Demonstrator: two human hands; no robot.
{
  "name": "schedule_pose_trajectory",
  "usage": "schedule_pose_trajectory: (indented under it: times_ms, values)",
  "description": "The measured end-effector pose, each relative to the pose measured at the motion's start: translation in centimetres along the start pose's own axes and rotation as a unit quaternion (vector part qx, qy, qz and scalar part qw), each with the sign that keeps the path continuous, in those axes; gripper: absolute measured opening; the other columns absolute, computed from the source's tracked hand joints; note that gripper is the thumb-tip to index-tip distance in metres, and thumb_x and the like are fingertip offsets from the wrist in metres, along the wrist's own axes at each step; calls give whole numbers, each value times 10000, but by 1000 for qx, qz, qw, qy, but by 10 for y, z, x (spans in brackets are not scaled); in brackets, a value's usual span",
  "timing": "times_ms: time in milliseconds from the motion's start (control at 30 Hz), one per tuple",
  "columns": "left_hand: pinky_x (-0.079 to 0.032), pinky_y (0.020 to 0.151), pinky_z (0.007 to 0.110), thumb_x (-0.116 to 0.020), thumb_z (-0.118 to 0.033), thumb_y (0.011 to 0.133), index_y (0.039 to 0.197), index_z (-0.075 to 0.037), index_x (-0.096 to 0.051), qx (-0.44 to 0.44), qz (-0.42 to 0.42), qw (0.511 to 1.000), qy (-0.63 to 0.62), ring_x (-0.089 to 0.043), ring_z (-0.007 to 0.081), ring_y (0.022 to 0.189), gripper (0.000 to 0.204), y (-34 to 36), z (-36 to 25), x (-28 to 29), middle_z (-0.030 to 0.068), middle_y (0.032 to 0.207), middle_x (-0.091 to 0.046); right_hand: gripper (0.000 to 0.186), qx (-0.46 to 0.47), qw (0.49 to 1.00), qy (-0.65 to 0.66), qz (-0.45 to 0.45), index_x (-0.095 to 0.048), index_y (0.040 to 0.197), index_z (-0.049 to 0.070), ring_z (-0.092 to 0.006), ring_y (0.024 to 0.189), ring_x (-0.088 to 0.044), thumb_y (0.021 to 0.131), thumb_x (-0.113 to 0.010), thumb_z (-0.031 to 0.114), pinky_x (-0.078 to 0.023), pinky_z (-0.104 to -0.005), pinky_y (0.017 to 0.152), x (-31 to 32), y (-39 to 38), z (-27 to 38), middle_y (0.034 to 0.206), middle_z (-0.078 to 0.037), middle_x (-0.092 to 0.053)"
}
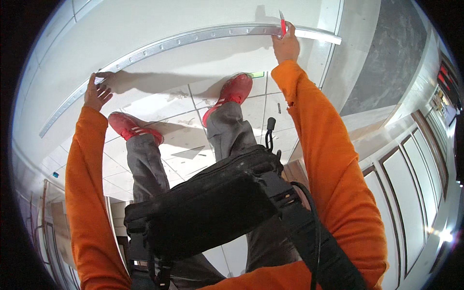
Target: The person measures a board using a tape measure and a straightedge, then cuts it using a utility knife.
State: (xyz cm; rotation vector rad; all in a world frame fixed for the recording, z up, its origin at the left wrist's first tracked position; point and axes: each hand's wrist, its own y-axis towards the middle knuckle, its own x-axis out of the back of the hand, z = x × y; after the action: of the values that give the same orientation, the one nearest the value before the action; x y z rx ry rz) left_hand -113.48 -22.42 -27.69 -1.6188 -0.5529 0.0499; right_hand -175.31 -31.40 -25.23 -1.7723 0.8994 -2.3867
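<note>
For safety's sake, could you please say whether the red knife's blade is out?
Out: a pointed blade shows beyond the red handle in the right hand.

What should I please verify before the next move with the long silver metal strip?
1. Left hand at the long silver metal strip: ok, fingers are at its left part.
2. Right hand at the strip: ok, nearer its right end.
3. Blade of the small red-handled knife covered: not ok; it sticks out upward from the right hand.
4. Strip flush against the smooth white surface: cannot tell from this view.
5. Strip straight: cannot tell; the fisheye lens bends edges.
6. White tiled floor around the red shoes free of scraps: not ok; loose bits lie about.
</note>
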Motion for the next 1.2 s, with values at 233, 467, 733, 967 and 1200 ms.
schedule_pose_trajectory:
  times_ms: [233, 467, 733, 967, 1200]
  values:
    - [-566, 762, 426, -675, -575, 847, 1319, -165, -496, -60, 27, 997, 40, -622, 276, 918, 650, 2, -6, 12, 98, 1120, -564, 549, 86, 989, -119, 30, -500, 1375, 231, -299, 1050, -665, 874, -691, 347, -521, -425, 887, 12, 12, -10, 1187, -85, -682]
    - [-560, 702, 389, -645, -523, 882, 1292, -223, -518, -50, -22, 998, 22, -635, 262, 878, 524, 10, -8, 28, 73, 1091, -590, 525, 97, 987, -120, 47, -520, 1376, 241, -252, 1070, -663, 889, -683, 351, -525, -391, 889, 18, 10, -1, 1198, -51, -682]
    - [-557, 788, 361, -614, -484, 921, 1367, -251, -475, -49, -33, 997, 41, -620, 239, 993, 522, 9, -6, 26, 73, 1151, -605, 508, 50, 989, -93, 102, -518, 1387, 257, -226, 1097, -653, 916, -642, 403, -503, -365, 937, 18, 13, 0, 1230, -49, -671]
    - [-531, 755, 427, -656, -453, 869, 1281, -122, -500, -38, -27, 999, 18, -588, 283, 889, 550, -7, 4, -19, 105, 1107, -551, 465, 46, 969, 177, 167, -503, 1411, 93, -241, 1212, -582, 958, -572, 172, -439, -347, 1060, -1, 24, -25, 1326, -107, -609]
    - [-509, 732, 499, -724, -445, 786, 1222, -55, -534, 7, -111, 993, -42, -602, 361, 802, 615, -36, -19, -6, 134, 1105, -525, 482, 124, 981, -91, 115, -451, 1440, 185, -244, 1272, -556, 976, -580, 199, -459, -363, 1041, -2, 43, -41, 1391, -81, -574]
